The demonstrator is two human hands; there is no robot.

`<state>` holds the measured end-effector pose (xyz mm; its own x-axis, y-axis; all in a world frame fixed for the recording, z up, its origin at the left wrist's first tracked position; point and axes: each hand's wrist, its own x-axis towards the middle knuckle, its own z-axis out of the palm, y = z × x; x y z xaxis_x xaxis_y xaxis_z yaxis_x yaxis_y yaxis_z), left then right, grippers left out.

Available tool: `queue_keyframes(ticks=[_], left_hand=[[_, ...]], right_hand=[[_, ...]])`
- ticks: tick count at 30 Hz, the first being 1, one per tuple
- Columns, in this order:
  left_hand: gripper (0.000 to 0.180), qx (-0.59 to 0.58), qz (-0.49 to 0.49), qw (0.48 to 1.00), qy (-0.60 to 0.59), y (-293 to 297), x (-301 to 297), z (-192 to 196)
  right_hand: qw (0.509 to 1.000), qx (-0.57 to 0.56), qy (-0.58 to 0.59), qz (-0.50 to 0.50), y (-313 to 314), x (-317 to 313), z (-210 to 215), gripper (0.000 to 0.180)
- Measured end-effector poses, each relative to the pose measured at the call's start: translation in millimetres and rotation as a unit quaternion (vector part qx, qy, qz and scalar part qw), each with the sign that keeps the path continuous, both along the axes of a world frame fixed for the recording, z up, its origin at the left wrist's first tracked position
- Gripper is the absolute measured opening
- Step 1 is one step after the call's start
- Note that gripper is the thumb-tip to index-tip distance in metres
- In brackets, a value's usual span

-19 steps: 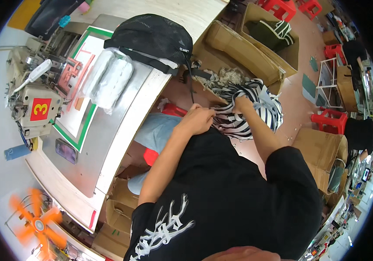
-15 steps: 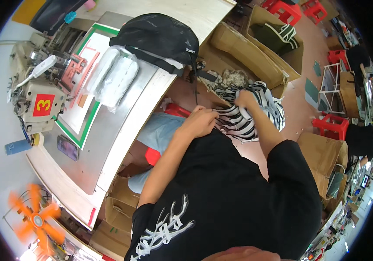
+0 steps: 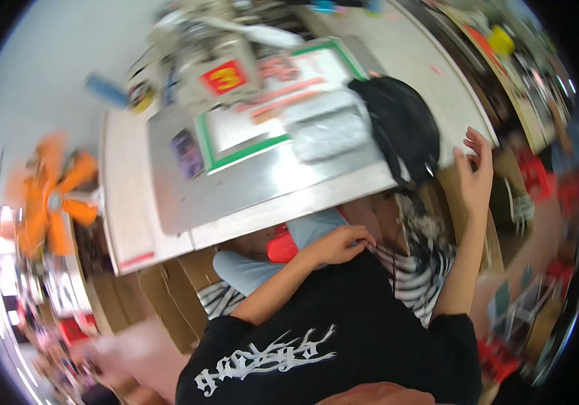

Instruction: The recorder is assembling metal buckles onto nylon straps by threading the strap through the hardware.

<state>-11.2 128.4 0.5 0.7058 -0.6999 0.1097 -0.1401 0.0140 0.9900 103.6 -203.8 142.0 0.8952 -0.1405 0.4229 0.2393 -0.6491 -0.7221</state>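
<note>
My right hand (image 3: 476,169) is raised beside the table's right end, its fingers apart and nothing in it. Just left of it, a black mesh bag (image 3: 404,125) lies on the table with a strap over the front edge. Low over my lap, my left hand (image 3: 343,246) is closed with fingertips pinched together; what they hold, if anything, is too blurred to name. Black-and-white striped fabric (image 3: 419,282) hangs in a heap below and right of that hand. White items wrapped in clear plastic (image 3: 326,125) lie left of the bag.
A sewing machine (image 3: 212,77) with a red sign stands at the table's back left. A green-bordered template (image 3: 249,150) and a phone (image 3: 188,154) lie on the metal plate. An orange fan (image 3: 53,199) spins at left. Cardboard boxes (image 3: 174,304) stand below the table.
The view has swung toward the table. My right hand has left the striped fabric and risen beside the black bag, its fingers now spread. My left hand stays low near my lap.
</note>
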Motion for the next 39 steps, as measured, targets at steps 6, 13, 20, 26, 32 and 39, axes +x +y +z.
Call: queue_keyframes(ticks=[6,13,20,26,32,39], left_hand=[[0.021,0.028,0.223,0.965,0.133,104.5,-46.6,-20.0],[0.02,-0.049,0.568,0.792,0.219,227.2,-186.2,-122.5],[0.021,-0.126,0.677,0.675,0.264,242.7,-189.4,-150.7],[0.019,-0.125,0.687,0.649,0.303,256.3,-204.2,-119.1],[0.016,-0.286,0.839,0.408,0.221,257.3,-267.8,-153.5],[0.04,-0.171,0.941,0.074,0.284,233.9,-390.6,-268.3]], right_hand=[[0.949,-0.302,-0.028,0.083,54.5,92.2,-46.6,0.053],[0.933,-0.331,-0.138,0.014,64.3,181.7,-32.6,0.034],[0.882,-0.107,0.043,0.457,383.3,32.6,-1.5,0.016],[0.7,-0.121,0.095,0.697,559.6,-68.4,-33.6,0.012],[0.593,-0.144,0.035,0.792,601.3,-128.4,-73.2,0.013],[0.614,-0.103,0.128,0.772,600.6,-129.5,-87.6,0.009]])
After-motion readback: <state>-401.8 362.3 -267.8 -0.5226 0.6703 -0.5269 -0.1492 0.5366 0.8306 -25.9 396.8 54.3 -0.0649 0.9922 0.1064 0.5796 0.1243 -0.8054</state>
